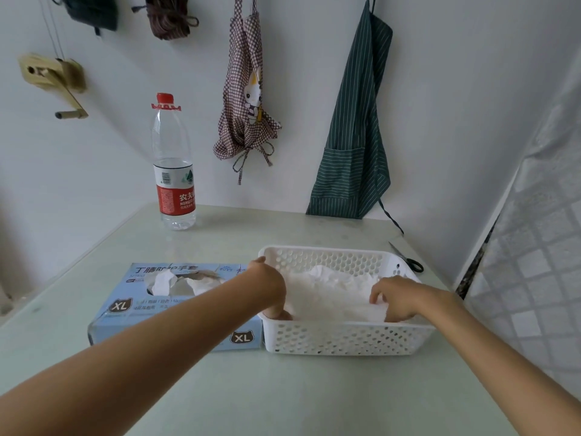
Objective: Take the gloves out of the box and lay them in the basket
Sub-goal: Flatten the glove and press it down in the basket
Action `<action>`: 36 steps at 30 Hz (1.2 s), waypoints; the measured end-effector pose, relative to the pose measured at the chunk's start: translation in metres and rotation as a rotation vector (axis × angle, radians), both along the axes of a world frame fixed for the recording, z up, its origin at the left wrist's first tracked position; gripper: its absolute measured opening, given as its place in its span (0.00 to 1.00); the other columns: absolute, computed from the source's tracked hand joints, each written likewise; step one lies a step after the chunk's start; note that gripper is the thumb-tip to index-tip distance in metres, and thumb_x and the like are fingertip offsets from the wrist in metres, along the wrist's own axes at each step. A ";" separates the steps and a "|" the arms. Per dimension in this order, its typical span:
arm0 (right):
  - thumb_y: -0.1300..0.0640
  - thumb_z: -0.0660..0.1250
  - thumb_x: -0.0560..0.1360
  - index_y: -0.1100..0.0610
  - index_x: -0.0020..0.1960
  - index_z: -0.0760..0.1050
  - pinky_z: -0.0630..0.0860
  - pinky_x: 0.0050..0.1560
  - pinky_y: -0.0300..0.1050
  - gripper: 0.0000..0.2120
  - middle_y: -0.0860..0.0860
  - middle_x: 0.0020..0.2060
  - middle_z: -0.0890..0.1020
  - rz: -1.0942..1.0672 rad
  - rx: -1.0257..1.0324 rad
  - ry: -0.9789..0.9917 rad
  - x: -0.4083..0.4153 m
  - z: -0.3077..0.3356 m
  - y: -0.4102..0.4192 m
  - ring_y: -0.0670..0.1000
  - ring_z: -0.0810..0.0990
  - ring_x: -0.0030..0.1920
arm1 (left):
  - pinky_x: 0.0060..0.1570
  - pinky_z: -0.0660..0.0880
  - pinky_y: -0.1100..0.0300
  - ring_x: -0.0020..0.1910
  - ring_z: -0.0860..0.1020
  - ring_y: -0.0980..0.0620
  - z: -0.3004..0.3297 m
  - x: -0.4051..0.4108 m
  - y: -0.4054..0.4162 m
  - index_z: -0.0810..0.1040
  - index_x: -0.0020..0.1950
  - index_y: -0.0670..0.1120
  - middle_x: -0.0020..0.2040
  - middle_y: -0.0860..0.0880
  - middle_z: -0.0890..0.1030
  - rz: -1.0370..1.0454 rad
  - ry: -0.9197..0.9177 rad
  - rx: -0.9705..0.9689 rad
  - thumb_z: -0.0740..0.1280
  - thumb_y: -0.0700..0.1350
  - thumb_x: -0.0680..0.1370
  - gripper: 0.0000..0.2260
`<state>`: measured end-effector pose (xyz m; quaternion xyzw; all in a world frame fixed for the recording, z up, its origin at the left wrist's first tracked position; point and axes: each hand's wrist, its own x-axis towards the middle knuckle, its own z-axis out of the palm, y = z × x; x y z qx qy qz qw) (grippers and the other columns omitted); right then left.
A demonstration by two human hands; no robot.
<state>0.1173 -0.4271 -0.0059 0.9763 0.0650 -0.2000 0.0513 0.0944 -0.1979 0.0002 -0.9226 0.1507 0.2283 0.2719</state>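
Reaching into the basket, both hands meet white gloves: right hand pinches them; left hand fingers hidden, grip unclear.

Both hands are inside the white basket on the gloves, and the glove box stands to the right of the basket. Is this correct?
Not quite. In the head view the box stands to the left of the basket, touching it. The rest holds: the left hand and right hand are inside the basket on the gloves.
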 end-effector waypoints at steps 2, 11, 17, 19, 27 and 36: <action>0.60 0.71 0.72 0.51 0.67 0.70 0.74 0.53 0.43 0.25 0.52 0.66 0.71 -0.005 -0.029 -0.056 -0.004 0.017 0.005 0.51 0.75 0.56 | 0.75 0.42 0.48 0.77 0.49 0.48 0.014 -0.006 0.016 0.57 0.77 0.45 0.77 0.46 0.56 0.014 -0.044 -0.170 0.50 0.69 0.77 0.37; 0.54 0.65 0.77 0.46 0.59 0.76 0.69 0.49 0.43 0.11 0.45 0.57 0.78 0.343 0.332 -0.407 -0.043 0.047 0.128 0.48 0.76 0.55 | 0.61 0.69 0.59 0.67 0.71 0.51 0.022 -0.063 0.169 0.60 0.75 0.54 0.75 0.51 0.63 0.415 -0.220 -0.886 0.58 0.46 0.82 0.21; 0.46 0.69 0.73 0.49 0.64 0.74 0.71 0.54 0.47 0.21 0.47 0.59 0.77 0.566 0.494 -0.221 -0.054 0.013 0.213 0.50 0.73 0.59 | 0.67 0.66 0.55 0.67 0.70 0.52 -0.002 -0.071 0.206 0.66 0.72 0.55 0.70 0.53 0.70 0.543 -0.203 -0.936 0.68 0.53 0.76 0.26; 0.48 0.69 0.73 0.49 0.60 0.78 0.73 0.49 0.46 0.16 0.46 0.55 0.80 0.507 0.579 -0.207 -0.049 0.004 0.220 0.49 0.77 0.53 | 0.66 0.67 0.57 0.67 0.70 0.52 0.001 -0.069 0.207 0.68 0.71 0.55 0.70 0.52 0.71 0.546 -0.213 -0.956 0.70 0.55 0.74 0.27; 0.51 0.68 0.75 0.51 0.46 0.81 0.78 0.46 0.37 0.05 0.44 0.40 0.83 0.202 1.227 -0.426 -0.036 -0.003 0.216 0.40 0.80 0.42 | 0.67 0.64 0.53 0.69 0.66 0.51 0.001 -0.062 0.209 0.67 0.71 0.56 0.70 0.51 0.68 0.541 -0.203 -0.935 0.69 0.55 0.75 0.26; 0.52 0.75 0.69 0.50 0.41 0.80 0.76 0.40 0.35 0.05 0.45 0.31 0.84 0.129 1.272 -0.375 -0.043 -0.003 0.225 0.42 0.82 0.35 | 0.69 0.65 0.56 0.69 0.66 0.57 0.010 -0.059 0.184 0.59 0.74 0.56 0.72 0.56 0.66 0.273 -0.395 -1.267 0.75 0.55 0.67 0.40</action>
